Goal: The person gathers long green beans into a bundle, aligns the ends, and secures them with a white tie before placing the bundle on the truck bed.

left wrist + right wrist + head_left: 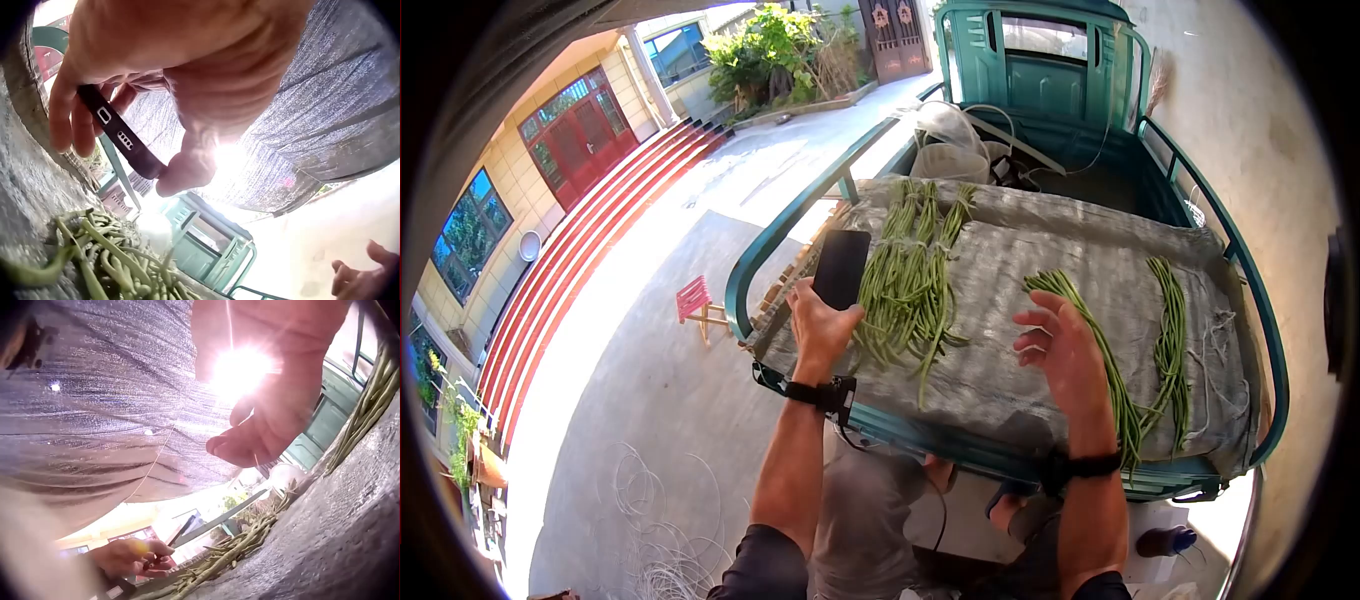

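Observation:
A dark phone (841, 268) is gripped by the left hand (822, 325) above the left part of a grey sheet; in the left wrist view thumb and fingers hold the phone (119, 134) by its edges. Tied bundles of long green beans (905, 280) lie just right of the phone. The right hand (1068, 350) hovers over the sheet with nothing in it, fingers loosely bent, beside a loose bunch of beans (1100, 350). Another bunch (1168, 350) lies farther right. In the right wrist view the right hand (269, 406) is partly lost in glare.
The sheet (1010, 240) covers the bed of a green three-wheeled cart with side rails (785, 225). A white bucket (950, 163) stands behind it. White string (1212, 350) lies at the right. A pink stool (693, 298), loose wire (670, 555) and a bottle (1165, 541) are on the ground.

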`<state>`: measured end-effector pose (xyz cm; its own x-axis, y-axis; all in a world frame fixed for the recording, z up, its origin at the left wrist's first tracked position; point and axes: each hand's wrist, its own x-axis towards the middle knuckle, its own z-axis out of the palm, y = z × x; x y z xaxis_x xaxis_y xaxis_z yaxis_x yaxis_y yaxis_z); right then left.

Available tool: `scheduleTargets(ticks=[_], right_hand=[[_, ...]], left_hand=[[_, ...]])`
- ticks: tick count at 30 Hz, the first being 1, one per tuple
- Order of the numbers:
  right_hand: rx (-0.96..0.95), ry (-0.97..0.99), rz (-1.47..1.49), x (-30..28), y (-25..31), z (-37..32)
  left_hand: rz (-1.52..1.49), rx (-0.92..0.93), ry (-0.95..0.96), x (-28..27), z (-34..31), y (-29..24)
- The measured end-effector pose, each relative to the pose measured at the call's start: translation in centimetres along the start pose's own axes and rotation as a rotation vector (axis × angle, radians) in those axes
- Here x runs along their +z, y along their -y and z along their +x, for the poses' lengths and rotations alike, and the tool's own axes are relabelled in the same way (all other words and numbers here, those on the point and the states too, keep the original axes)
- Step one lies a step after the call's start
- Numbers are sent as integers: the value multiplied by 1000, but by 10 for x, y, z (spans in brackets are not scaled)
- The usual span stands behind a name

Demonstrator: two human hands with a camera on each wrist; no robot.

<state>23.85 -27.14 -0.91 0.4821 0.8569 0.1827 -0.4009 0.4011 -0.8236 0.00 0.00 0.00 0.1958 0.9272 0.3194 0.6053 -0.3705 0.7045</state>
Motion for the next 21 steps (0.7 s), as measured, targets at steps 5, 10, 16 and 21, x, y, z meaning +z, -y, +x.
scheduleTargets(ticks=[5,10,16,21], right_hand=[[8,18,-68,-4,1,-3],[6,-8,-127,-5,9,-5],[-59,-158,-214,-28,17,-4],[-269,-472,-496,-54,26,-2]], left_hand=[[229,-30,47,-3,22,33],[488,-99,124,-7,35,37],[581,-96,167,0,33,34],[634,-30,153,-7,26,26]])
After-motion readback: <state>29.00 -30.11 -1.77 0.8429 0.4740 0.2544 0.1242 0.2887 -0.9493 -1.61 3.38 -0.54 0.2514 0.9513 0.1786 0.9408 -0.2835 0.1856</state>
